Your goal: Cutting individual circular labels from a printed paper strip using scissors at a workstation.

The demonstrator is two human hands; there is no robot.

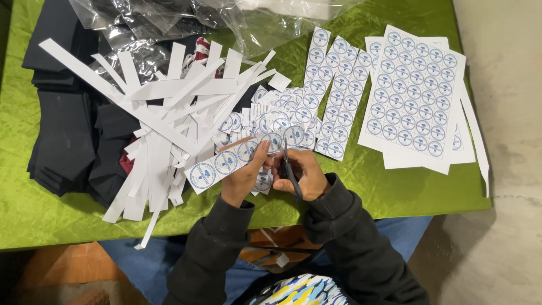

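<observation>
Near the lower middle of the frame, the left hand (244, 176) has its grip clamped on a paper strip of round blue-and-white stickers (226, 162), which runs toward the left. The right hand (305, 172) is closed around small scissors (291, 169), blades at the strip's right end, beside the left thumb. I judge the thumb could be nicked, so close to the blades. A crooked cut could also go through a sticker's ring. Loose cut stickers (282, 113) could slide under the white offcut strips (169, 107) on the green bench (395, 186). 2 uncut sheets (412, 93) lie at upper right.
</observation>
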